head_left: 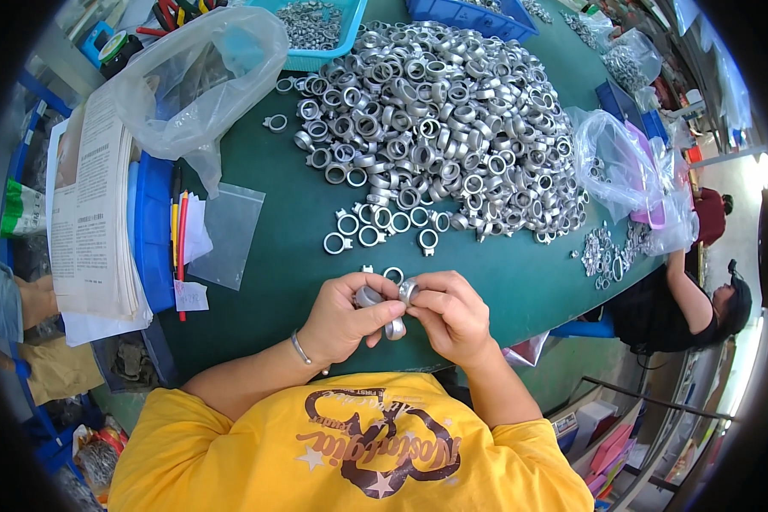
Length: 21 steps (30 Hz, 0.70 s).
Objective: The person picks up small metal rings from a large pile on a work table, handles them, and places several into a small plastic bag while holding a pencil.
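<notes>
My left hand is closed around silver metal rings: one grey ring sits by the thumb and index finger, and another ring hangs below the thumb. Between the fingertips of my right hand is pinched a silver ring, touching the left thumb tip. Just beyond my hands a loose ring lies on the green tabletop. Several small-lugged rings are spread in front of a big heap of the same rings.
On the left are stacked newspapers, a blue bin, pencils and a flat clear bag. A large plastic bag and turquoise basket stand behind. Small metal parts lie right, near another person.
</notes>
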Motion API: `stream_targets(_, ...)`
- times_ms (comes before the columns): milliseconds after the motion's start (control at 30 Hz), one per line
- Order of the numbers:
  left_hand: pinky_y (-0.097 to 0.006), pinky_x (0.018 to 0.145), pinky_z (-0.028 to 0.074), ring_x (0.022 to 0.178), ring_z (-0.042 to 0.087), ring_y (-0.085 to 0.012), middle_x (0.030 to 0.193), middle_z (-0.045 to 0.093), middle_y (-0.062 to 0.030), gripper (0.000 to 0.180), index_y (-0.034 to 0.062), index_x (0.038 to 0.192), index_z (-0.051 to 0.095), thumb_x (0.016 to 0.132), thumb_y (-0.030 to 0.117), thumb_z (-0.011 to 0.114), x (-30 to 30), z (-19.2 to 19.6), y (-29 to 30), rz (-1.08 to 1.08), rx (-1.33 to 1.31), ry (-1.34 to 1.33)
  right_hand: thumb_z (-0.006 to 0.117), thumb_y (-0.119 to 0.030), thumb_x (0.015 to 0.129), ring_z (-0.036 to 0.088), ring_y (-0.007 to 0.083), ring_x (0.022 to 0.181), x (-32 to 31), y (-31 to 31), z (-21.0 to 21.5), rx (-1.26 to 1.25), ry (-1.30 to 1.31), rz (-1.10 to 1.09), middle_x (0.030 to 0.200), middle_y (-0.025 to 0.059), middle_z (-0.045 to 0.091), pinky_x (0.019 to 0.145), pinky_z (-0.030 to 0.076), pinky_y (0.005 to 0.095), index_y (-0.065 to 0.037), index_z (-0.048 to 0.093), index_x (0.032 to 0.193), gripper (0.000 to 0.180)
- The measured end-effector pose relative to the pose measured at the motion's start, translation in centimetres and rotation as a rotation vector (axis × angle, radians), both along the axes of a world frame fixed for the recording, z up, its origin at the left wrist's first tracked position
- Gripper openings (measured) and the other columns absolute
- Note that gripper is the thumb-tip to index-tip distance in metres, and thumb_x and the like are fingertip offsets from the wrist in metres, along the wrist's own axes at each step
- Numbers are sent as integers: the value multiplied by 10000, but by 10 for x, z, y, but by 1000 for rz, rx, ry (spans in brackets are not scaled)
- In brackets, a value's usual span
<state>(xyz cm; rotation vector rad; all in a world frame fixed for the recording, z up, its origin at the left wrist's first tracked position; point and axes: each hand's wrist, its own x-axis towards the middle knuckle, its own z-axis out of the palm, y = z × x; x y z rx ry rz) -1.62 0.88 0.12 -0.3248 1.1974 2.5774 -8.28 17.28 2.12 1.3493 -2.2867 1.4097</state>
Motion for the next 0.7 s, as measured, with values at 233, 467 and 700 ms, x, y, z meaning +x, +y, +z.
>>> stream_targets(233,-152,414,371,477,488,-37,706,606,-32,110,9,888,606,789,43,640,2,3,4,8,-85,13,690,0,695,602,223,735,5,1,0,-53,-81,-30,900,128,591,630,496,275,-8,599,838,169)
stream_targets(467,-155,412,374,480,493,-39,713,606,-38,125,-2,902,604,788,35,637,1,4,4,33,-83,-6,712,50,653,604,209,741,11,-2,-1,-167,-154,-111,918,144,589,640,508,275,-25,539,804,242)
stream_targets(700,-160,404,378,485,515,-57,731,615,-58,147,-13,929,596,803,57,628,0,6,4,47,-10,-62,706,89,600,597,240,733,9,-3,-2,-96,56,-175,884,126,582,617,493,290,-36,495,805,320)
